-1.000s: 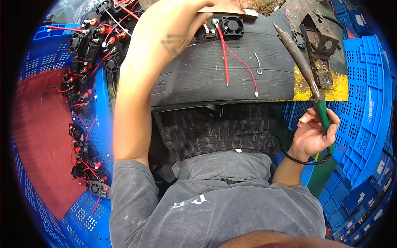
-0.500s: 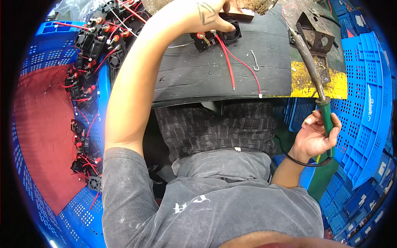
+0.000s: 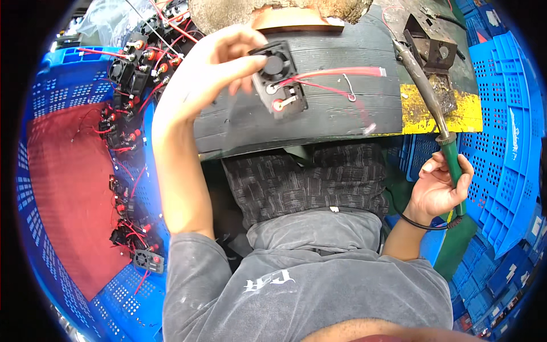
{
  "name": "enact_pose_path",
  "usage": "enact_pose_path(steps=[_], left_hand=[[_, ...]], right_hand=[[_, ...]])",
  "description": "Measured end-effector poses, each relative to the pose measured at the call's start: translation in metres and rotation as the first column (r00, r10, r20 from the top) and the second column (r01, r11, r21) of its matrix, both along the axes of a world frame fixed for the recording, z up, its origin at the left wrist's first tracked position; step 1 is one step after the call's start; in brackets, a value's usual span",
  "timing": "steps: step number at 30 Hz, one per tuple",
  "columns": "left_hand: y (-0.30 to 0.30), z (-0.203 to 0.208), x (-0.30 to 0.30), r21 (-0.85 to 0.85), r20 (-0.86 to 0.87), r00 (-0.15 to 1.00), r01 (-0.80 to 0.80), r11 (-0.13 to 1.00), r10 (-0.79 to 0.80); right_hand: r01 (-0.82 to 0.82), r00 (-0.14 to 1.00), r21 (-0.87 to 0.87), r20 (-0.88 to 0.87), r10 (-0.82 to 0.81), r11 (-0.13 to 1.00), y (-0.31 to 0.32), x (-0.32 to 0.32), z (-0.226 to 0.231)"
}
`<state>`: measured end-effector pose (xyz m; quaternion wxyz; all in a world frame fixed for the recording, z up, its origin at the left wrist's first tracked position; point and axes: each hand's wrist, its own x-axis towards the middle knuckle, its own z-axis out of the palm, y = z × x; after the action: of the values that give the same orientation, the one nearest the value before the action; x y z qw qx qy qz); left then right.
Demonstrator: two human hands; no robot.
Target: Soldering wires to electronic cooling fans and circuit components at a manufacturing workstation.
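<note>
Pinched by its fan end, a black fan module [image 3: 278,77] hangs in my left hand [image 3: 219,71] above the dark wooden bench top [image 3: 250,128]. Two red wires [image 3: 342,73] trail from the module toward the right, blurred by motion, and a terminal with a red ring shows at its lower end. My right hand [image 3: 439,191] is closed round the green handle of a soldering iron [image 3: 450,162]. The iron's metal shaft points up and away, its tip end lying by a rusty metal stand [image 3: 430,45].
A blue crate [image 3: 43,216] on the left holds several similar fan modules [image 3: 128,122] and a red sheet [image 3: 74,188]. A brown block [image 3: 296,20] lies at the bench's far side. A bent wire hook [image 3: 350,88] is on the bench. Blue crates [image 3: 501,125] stand at right.
My left hand has lifted the fan module off the bench and brought it left and nearer, turning it so its wires swing right. My right hand keeps the soldering iron in place.
</note>
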<state>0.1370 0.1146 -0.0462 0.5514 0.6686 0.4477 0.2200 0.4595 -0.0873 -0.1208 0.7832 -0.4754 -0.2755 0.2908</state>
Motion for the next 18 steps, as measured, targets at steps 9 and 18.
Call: enact_pose_path(steps=[9,18], left_hand=[[-0.039,-0.001,-0.026,-0.12,0.206,0.853,-0.465,0.877,0.48],[-0.037,-0.007,0.012,-0.114,0.365,0.822,-0.426,0.897,0.437]], right_hand=[[0.034,0.999,-0.005,0.005,-0.034,0.999,0.002,0.004,0.0],[0.021,1.0,0.022,-0.002,-0.021,1.0,-0.001,0.005,0.004]])
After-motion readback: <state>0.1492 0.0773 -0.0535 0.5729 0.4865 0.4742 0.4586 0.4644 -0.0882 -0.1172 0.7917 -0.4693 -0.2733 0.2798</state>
